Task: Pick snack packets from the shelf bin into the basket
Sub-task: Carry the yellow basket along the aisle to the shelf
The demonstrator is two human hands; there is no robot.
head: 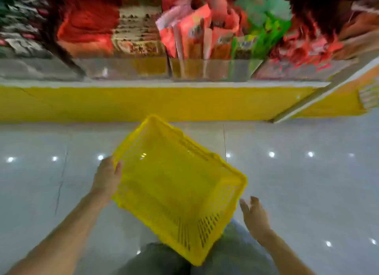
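**Head view, left to right.** My left hand (108, 176) holds the yellow basket (174, 178) by its left rim, thumb over the edge, the other fingers hidden behind the wall. The basket is empty and tilted, its near corner over my knees; I cannot tell whether it rests on them. I judge this one-sided hold to be the first hazard: weight dropped toward the far right corner could twist the rim out of that single grip.

Above centre, the snack packets (196, 34) stand upright in the clear-fronted shelf bin (205, 68), well apart from the basket. Blur hides their edges, so I could pinch two at once or drag a neighbour over the bin front.

My right hand (255, 217) is wide open, fingers spread, holding nothing. It is just beside the basket's near right corner without touching it, and reaching up from there I could knock that corner.
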